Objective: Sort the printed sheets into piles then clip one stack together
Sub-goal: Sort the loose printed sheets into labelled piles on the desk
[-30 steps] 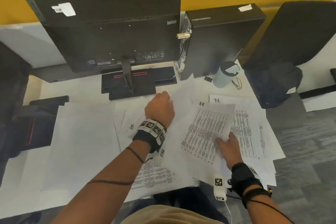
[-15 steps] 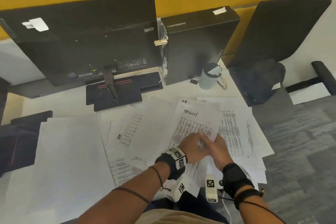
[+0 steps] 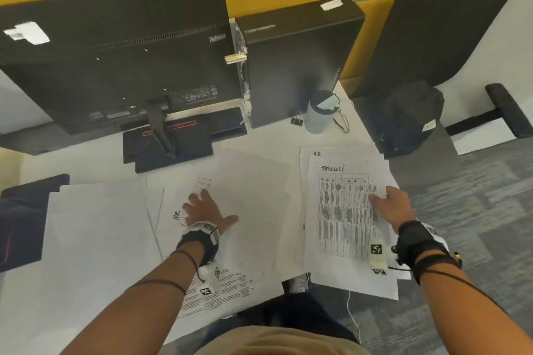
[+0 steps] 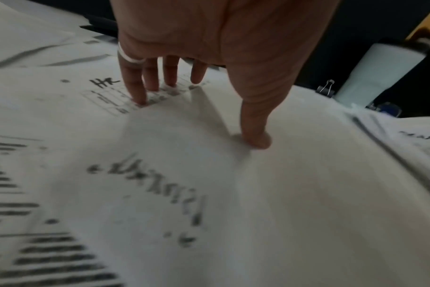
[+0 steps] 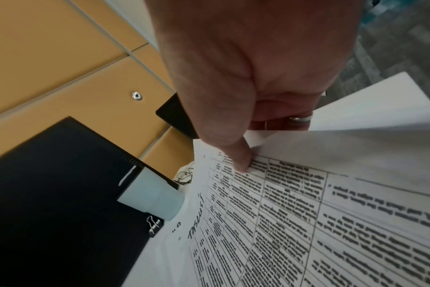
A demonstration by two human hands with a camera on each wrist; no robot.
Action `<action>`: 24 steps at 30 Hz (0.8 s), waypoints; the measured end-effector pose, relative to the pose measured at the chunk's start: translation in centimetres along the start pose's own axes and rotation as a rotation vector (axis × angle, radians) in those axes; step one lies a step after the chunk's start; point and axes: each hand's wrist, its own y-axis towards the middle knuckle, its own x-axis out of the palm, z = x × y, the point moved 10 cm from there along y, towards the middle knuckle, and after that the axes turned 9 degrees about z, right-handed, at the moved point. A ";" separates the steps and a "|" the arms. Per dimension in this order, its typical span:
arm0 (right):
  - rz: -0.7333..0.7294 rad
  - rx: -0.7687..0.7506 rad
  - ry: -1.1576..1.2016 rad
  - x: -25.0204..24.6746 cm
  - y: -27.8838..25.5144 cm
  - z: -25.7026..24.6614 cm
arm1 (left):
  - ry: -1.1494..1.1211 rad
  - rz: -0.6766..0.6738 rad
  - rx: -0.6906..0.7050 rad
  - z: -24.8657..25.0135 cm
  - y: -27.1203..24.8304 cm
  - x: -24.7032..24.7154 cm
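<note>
Right hand [image 3: 396, 209] pinches the table-printed sheet headed "TASLIST" [image 3: 347, 210] at its right edge, thumb on top and fingers [image 5: 300, 119] curled beneath, seemingly squaring it onto the right-hand pile [image 3: 305, 181] on the counter [image 3: 274, 135]. Left hand [image 3: 203, 207] is spread flat, straight fingers [image 4: 135, 87] and thumb pressing the middle spread of sheets [image 3: 253, 181] near the one marked "HR" [image 3: 176, 215], probably pinning them. Half a second ago both hands met over that sheet mid-counter; now they're well apart, and the binder clip [image 3: 297, 119] waits untouched beside the cup [image 3: 320, 112].
</note>
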 end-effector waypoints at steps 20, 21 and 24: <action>-0.210 -0.951 -0.197 13.0 -16.2 -18.0 | -1.269 -0.470 -0.195 1.3 -0.5 -5.6; -0.205 -0.984 -0.141 12.7 -16.6 -19.2 | -1.320 -0.513 -0.187 1.6 -0.9 -5.9; -0.221 -0.923 0.160 10.7 -16.4 -22.2 | -1.468 -0.521 -0.246 0.1 -0.8 -6.2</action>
